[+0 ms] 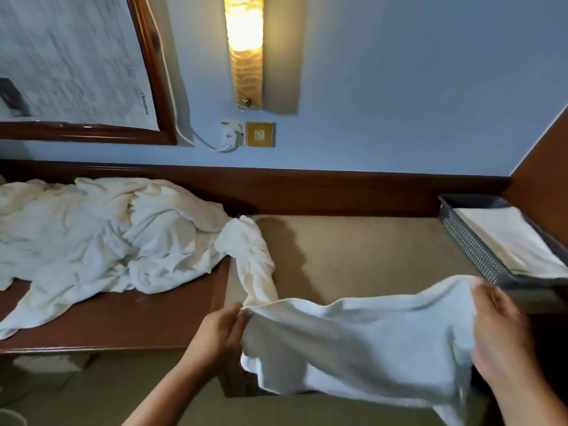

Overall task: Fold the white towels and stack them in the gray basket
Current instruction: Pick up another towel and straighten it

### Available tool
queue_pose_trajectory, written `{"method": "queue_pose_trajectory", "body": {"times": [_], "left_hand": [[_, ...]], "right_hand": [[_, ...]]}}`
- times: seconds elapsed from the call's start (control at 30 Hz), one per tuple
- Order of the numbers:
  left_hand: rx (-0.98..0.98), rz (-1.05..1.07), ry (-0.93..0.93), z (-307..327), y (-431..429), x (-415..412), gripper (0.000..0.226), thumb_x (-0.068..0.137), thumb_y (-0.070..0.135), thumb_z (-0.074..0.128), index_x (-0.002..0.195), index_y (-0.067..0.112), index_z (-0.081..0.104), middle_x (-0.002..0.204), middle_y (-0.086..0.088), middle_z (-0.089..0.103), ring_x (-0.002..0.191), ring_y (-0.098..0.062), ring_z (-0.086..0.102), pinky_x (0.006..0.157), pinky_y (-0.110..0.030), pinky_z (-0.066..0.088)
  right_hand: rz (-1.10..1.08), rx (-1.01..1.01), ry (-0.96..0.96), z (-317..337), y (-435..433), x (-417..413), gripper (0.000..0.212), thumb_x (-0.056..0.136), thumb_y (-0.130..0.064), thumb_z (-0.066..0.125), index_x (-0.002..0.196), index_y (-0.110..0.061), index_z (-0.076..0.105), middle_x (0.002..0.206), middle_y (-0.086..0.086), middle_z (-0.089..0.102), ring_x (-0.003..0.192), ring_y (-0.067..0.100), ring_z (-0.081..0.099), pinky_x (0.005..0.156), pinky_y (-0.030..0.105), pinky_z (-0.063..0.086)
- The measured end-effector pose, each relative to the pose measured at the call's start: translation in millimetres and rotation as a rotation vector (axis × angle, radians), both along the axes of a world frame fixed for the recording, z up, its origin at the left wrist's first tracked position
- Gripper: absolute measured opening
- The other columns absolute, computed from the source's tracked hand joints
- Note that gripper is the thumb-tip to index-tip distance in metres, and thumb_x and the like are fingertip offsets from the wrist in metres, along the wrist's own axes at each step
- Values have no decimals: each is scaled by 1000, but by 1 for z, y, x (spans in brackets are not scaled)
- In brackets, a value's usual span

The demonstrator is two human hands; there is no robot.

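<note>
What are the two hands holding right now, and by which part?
One white towel, stretched between them by its upper edge: the left hand pinches the left end, the right hand grips the right end.

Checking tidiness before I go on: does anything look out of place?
Yes. An end of the crumpled pile hangs over the front edge of the desk at left. The held towel, between left hand and right hand, trails a twisted tail toward that pile. The gray basket looks orderly.
</note>
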State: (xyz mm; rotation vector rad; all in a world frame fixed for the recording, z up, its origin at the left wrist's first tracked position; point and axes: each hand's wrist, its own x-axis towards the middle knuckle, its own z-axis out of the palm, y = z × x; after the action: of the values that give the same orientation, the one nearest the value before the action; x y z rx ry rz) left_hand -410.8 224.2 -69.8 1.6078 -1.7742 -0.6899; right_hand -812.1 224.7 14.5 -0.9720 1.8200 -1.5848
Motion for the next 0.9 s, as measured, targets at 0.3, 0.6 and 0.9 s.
{"method": "queue_pose_trajectory", "body": {"times": [0.3, 0.6, 0.9], "left_hand": [[-208, -508, 9, 117, 73, -61, 33, 102, 42, 55, 74, 33, 40, 61, 13, 45, 56, -2, 41, 53, -20, 29], [420, -333, -278, -39, 161, 4, 11, 86, 55, 66, 76, 59, 66, 84, 24, 66, 81, 0, 63, 77, -32, 53], [275, -196, -158, -76, 206, -144, 60, 90, 19, 52, 114, 72, 38, 135, 32, 40, 128, 1, 43, 110, -35, 41]], "right_hand": [[1058, 384, 324, 9, 82, 136, 65, 78, -44, 79, 132, -61, 48, 101, -14, 73, 89, 5, 69, 81, 29, 55], [1050, 354, -6, 15, 141, 85, 13, 99, -19, 62, 103, -22, 75, 102, 6, 76, 99, 25, 72, 89, 43, 54], [743, 256, -150, 46, 157, -121, 28, 79, -35, 76, 97, -14, 77, 106, 25, 73, 89, 34, 73, 75, 45, 60]]}}
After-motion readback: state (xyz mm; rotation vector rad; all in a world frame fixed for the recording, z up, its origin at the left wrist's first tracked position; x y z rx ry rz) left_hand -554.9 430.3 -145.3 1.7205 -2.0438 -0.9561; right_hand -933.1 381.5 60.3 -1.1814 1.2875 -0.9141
